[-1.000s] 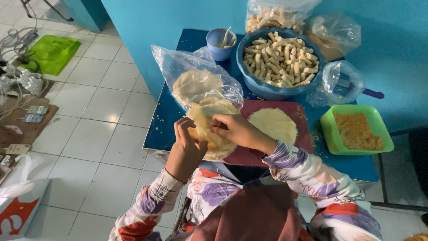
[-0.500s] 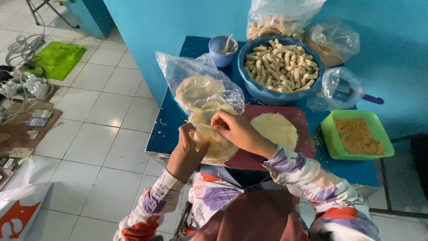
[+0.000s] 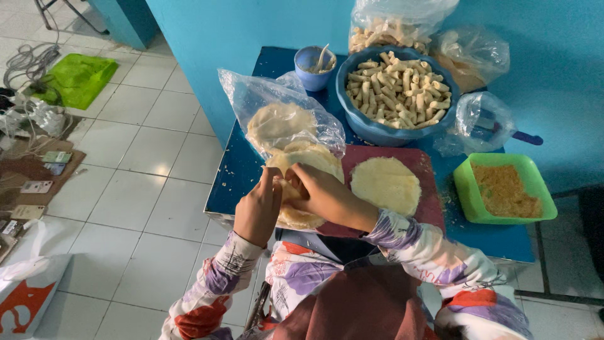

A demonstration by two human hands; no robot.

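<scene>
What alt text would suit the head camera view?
Both hands, left hand and right hand, work a stack of round wrappers on a blue table, beside a blue bowl of rolls and a green tray of crumbs.

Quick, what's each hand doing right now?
Left hand: closed on the edge of the round wrapper.
Right hand: fingers pinching the same wrapper.

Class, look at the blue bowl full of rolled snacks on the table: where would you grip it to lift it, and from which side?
Probably grip the blue bowl by its bare rim, both hands at opposite sides, coming from above: the rolled snacks fill the middle.
</scene>
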